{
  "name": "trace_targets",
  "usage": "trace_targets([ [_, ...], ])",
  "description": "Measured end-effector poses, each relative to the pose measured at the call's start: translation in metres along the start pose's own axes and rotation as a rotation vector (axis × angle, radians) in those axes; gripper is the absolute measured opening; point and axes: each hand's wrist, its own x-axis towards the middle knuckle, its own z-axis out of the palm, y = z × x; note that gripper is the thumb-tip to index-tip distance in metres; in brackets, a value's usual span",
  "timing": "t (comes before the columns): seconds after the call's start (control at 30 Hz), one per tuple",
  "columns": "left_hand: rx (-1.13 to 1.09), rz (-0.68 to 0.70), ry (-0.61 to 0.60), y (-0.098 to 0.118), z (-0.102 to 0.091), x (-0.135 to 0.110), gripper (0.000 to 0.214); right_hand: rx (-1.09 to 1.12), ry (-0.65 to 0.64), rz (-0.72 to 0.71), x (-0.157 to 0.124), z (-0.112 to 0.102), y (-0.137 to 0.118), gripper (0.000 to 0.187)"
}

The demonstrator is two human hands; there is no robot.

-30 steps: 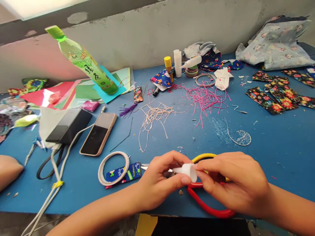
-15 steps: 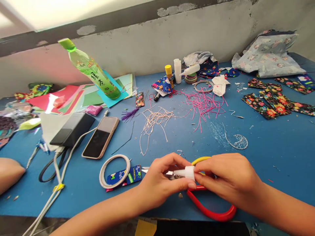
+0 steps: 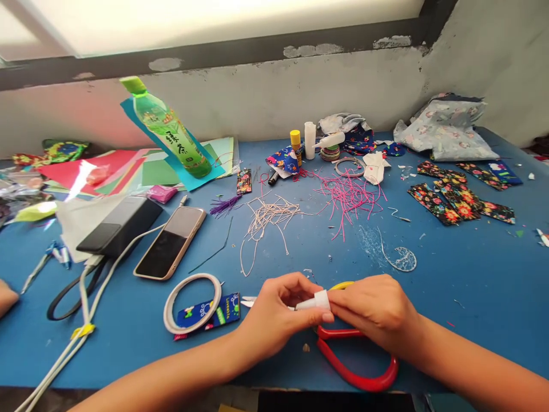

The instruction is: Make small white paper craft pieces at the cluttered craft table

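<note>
My left hand pinches a white glue-bottle nozzle cap between thumb and fingers, its tapered tip pointing left. At the cap's wide end are the fingertips of my right hand, pressed together; what they hold, if anything, is hidden. Beneath both hands lies a pair of scissors with red and yellow handles, blade tips showing left of my left hand. Near those tips a white ring rests on a blue patterned fabric strip.
Farther back are cream cords, pink cords, a glue stick and white bottles. Floral fabric pieces lie right. Leftward are a phone, a power bank, a green tea bottle and part of another person's arm.
The camera view has tilted up and shifted slightly, so the table appears moved. My left hand keeps the nozzle cap; my right hand has turned, its fingers less visible at the cap's end.
</note>
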Motion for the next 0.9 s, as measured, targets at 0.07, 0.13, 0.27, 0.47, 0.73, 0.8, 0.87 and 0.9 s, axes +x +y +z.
trace_targets([
  [0.07, -0.026, -0.037, 0.000, 0.001, 0.000, -0.001, 0.026, 0.075, 0.028, -0.023, 0.000, 0.004, 0.003, 0.029],
  [0.13, -0.049, -0.076, -0.015, 0.002, 0.000, -0.002, 0.028, 0.170, 0.094, -0.046, 0.000, 0.009, 0.006, 0.026],
  [0.27, -0.064, -0.115, -0.038, 0.004, -0.001, -0.003, 0.034, 0.228, 0.145, -0.040, -0.003, 0.016, 0.008, 0.027],
  [0.47, -0.068, -0.099, -0.112, 0.002, -0.003, -0.002, 0.035, 0.245, 0.113, 0.052, -0.004, 0.016, 0.008, 0.026],
  [0.73, -0.104, -0.051, -0.159, 0.003, -0.006, 0.002, 0.035, 0.371, 0.009, 0.270, 0.002, 0.009, 0.004, 0.025],
  [0.8, -0.108, -0.050, -0.149, 0.004, -0.007, 0.003, 0.038, 0.395, -0.049, 0.324, 0.003, 0.007, 0.003, 0.032],
  [0.87, -0.101, -0.041, -0.149, 0.005, -0.008, 0.003, 0.040, 0.410, -0.130, 0.368, 0.004, 0.004, 0.002, 0.042],
  [0.9, -0.099, -0.031, -0.156, 0.006, -0.008, 0.003, 0.040, 0.408, -0.174, 0.391, 0.006, 0.002, 0.002, 0.046],
])
